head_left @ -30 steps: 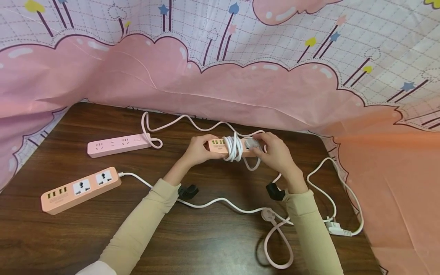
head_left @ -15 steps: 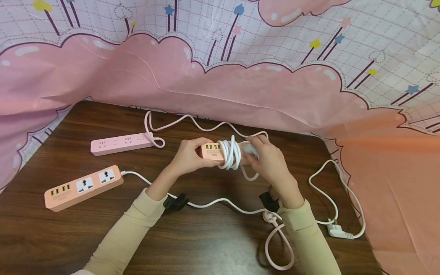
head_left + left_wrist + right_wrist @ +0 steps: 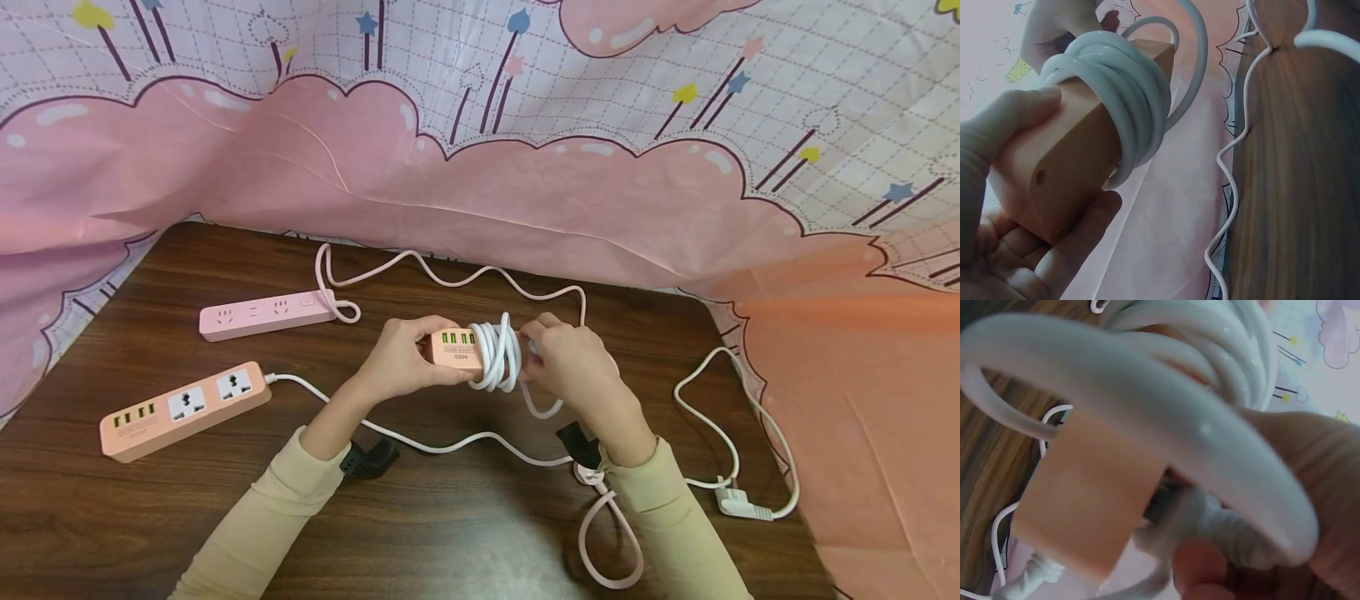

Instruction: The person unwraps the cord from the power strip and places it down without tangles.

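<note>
Above the middle of the table, a peach power strip (image 3: 454, 350) is held up with its white cord (image 3: 493, 358) wound several times round it. My left hand (image 3: 397, 362) grips its left end, thumb on one side and fingers underneath, as the left wrist view shows. At the other end my right hand (image 3: 581, 371) pinches the cord's white plug (image 3: 1175, 522) against the strip's socket face. A loose loop of cord (image 3: 1147, 406) crosses close before the right wrist camera. From the head, my right fingers mostly hide the plug.
On the left lie a pink power strip (image 3: 266, 316) and a second peach power strip (image 3: 183, 410). Their cords trail rightward, ending in a pink plug (image 3: 588, 475) and a white plug (image 3: 742, 503). A patterned curtain (image 3: 465, 192) hangs behind the dark wooden table (image 3: 420, 533).
Both hands have brought the wound power strip up off its earlier place and nearer the body, slightly left. My right fingers have closed further over the plug. The other strips lie as before.
</note>
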Tool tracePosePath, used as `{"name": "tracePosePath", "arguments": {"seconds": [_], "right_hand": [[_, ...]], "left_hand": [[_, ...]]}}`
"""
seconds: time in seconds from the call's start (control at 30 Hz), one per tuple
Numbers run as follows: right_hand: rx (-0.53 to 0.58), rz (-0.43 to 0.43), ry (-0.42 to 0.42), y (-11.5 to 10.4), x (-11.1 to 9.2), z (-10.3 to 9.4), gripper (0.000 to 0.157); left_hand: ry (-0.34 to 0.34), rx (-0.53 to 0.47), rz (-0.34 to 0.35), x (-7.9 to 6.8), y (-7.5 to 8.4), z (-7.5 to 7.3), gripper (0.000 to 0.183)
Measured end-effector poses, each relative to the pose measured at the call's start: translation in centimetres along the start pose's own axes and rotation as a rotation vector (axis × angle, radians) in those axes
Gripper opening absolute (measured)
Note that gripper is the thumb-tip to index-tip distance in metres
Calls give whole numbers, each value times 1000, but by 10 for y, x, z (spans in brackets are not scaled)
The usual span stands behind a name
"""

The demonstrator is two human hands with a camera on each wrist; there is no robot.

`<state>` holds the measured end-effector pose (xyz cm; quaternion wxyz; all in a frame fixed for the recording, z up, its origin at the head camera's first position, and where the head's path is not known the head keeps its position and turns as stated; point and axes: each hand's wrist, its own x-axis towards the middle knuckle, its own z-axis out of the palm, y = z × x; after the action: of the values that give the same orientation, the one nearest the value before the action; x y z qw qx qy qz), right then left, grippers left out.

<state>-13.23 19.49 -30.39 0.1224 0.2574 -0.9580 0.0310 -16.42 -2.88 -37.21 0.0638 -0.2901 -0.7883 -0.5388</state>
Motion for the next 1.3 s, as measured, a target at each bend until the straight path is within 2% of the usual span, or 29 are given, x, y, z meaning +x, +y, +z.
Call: {"name": "tracePosePath", "arguments": {"seconds": [0.1,0.2,0.53,0.87,1.0,1.1,1.3], "right_hand": [[-38,-31,64,0,-1,5,24],[-31,-41,88,1,-1,9,22],[62,-34,-14,4,-3,8,20],[139,-55,-5,9,0,3,17],[170,-71,-2,13,1,3,18],[192,-47,-43,15,1,2,20],[195,-23,-130,15,2,0,22]], "left_hand": [[11,10,9,-1,0,1,45],[10,22,18,-2,0,2,46],[-50,27,28,-6,2,0,46],[-59,34,48,-5,5,0,46],[-54,50,80,-4,5,-1,47],[-55,68,104,-3,5,-1,47],[-70,77,97,-4,5,1,47]]}}
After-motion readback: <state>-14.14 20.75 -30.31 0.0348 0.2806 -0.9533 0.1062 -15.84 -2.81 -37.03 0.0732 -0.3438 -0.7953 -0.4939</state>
